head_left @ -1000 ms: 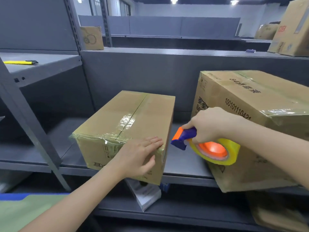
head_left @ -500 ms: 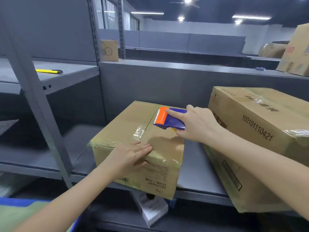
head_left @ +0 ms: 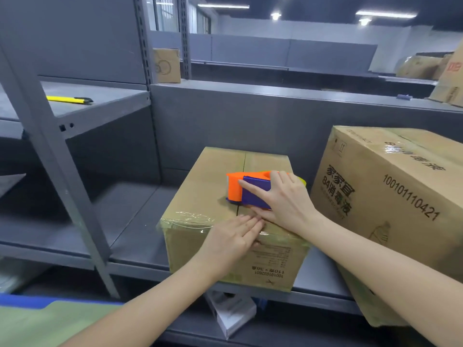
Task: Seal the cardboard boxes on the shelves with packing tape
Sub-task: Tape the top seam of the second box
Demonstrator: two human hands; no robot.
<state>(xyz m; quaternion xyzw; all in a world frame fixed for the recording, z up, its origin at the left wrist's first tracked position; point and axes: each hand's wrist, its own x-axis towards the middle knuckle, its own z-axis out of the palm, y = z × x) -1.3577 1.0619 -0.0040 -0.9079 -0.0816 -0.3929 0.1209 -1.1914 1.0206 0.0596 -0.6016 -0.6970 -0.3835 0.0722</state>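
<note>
A small cardboard box [head_left: 208,186] stands on the grey middle shelf [head_left: 135,221], with clear tape across its front edge. An orange and blue tape dispenser [head_left: 248,189] sits on the box's top over the centre seam. My right hand [head_left: 283,199] grips the dispenser from the right, index finger stretched along its blue body. My left hand [head_left: 230,241] lies flat with straight fingers on the box's front top edge, just below the dispenser. A larger printed cardboard box [head_left: 390,196] leans on the same shelf to the right.
A yellow utility knife [head_left: 69,99] lies on the upper left shelf. A slanted grey upright [head_left: 57,159] crosses the left foreground. A small white box [head_left: 233,314] sits on the lower shelf. More cardboard boxes [head_left: 167,66] stand further back and at the far right.
My right hand brought the dispenser from beside the box up onto its top and set it over the seam. My left hand slid right along the front edge toward the middle.
</note>
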